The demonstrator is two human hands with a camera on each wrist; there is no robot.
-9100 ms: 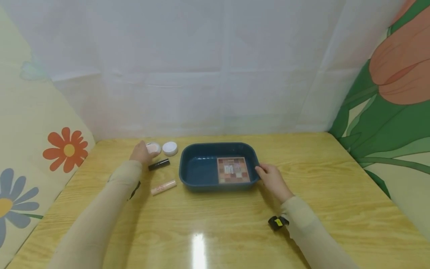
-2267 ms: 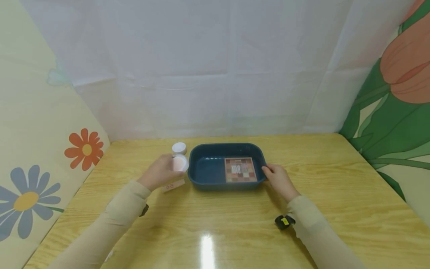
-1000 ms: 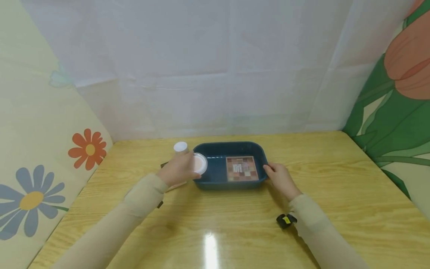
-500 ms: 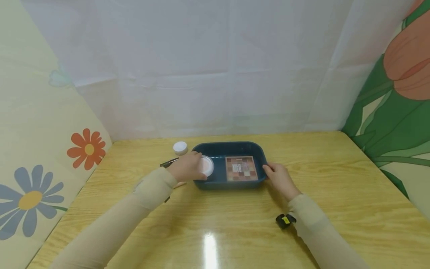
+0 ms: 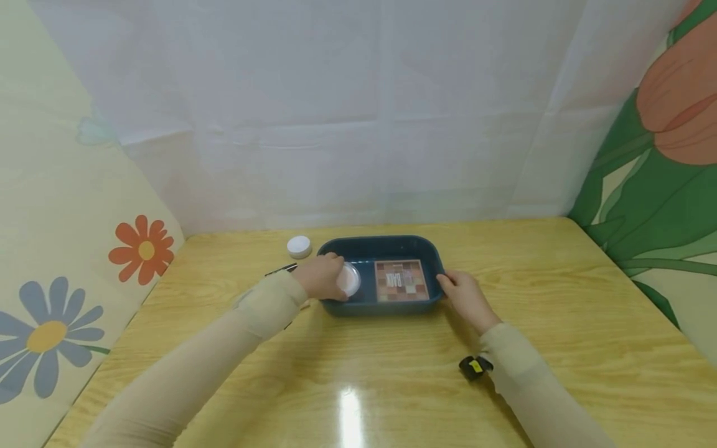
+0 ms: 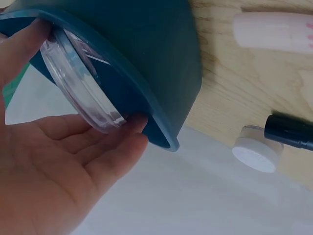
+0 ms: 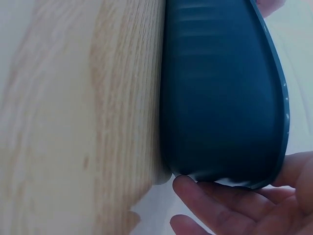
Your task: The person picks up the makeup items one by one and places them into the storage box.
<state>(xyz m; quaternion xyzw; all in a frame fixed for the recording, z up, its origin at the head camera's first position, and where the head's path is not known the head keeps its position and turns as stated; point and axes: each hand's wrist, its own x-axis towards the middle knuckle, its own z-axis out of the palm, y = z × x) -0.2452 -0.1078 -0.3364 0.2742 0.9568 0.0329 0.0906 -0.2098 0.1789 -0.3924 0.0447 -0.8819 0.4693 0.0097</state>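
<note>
In the head view, my left hand (image 5: 319,277) holds a round, clear-rimmed powder compact (image 5: 350,280) inside the left end of a dark blue tray (image 5: 381,308). The left wrist view has the thumb on one edge of the compact (image 6: 80,81) and the fingers on the opposite edge. To the compact's right, a square eyeshadow palette (image 5: 401,281) lies in the tray. My right hand (image 5: 467,302) grips the tray's right rim. From the right wrist, the thumb is at the rim and the fingertips (image 7: 186,188) touch the outer wall.
A white round jar (image 5: 299,247) stands left of the tray near the table's back edge. A black tube (image 6: 291,131) and a pale pink tube (image 6: 274,32) lie on the wooden table, largely hidden by my left arm in the head view. White cloth hangs behind.
My left hand has picked up the compact from the back left of the table and carried it rightward, over the rim and into the tray. The right hand stays on the tray.
</note>
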